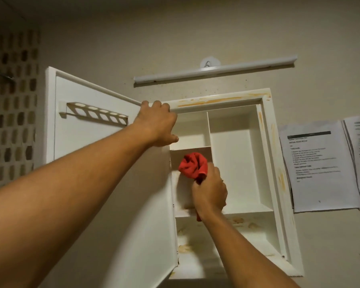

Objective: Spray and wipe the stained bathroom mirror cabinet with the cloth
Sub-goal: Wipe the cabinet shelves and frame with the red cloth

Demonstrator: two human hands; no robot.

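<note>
The right hand [209,192] grips the bunched red cloth [193,165] in the middle-left compartment of the white wall cabinet [273,154], with the orange stains [243,222] just below it. The left hand [157,123] curls over the top of the open white door [104,163].

Both bare arms reached upward. The left hand [157,123] was the higher, its fingers [156,105] curled over the top edge of the door [87,146], thumb pointing right. The right hand [209,190], lower, gripped the bunched red cloth [192,165], back of the hand toward the camera.
</note>
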